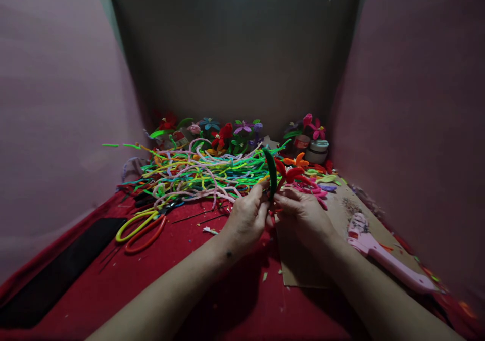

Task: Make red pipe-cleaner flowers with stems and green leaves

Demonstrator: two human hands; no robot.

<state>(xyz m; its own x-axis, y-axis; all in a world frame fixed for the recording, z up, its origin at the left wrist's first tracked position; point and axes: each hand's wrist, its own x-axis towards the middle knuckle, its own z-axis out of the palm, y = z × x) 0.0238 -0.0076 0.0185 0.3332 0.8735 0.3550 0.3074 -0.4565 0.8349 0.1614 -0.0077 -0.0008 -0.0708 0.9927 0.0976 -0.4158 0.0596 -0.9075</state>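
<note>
Over the middle of the table my left hand (248, 213) is closed, pinching a dark green pipe-cleaner leaf (271, 172) that stands upright and curves at its tip. My right hand (303, 214) is closed right beside it, its fingers around the lower part of a red pipe-cleaner flower (290, 174). Leaf and flower nearly meet between my fingertips; the stem there is mostly hidden. Just beyond both hands spreads a large tangled pile of coloured pipe cleaners (212, 172).
Scissors (146, 232) with yellow and red handles lie left, near a black strip (64, 268). On the right a pink glue gun (390, 265) rests on cardboard (303, 273). Finished flowers (242, 127) and a jar (317, 151) stand at the back. Pink walls (409, 103) enclose both sides.
</note>
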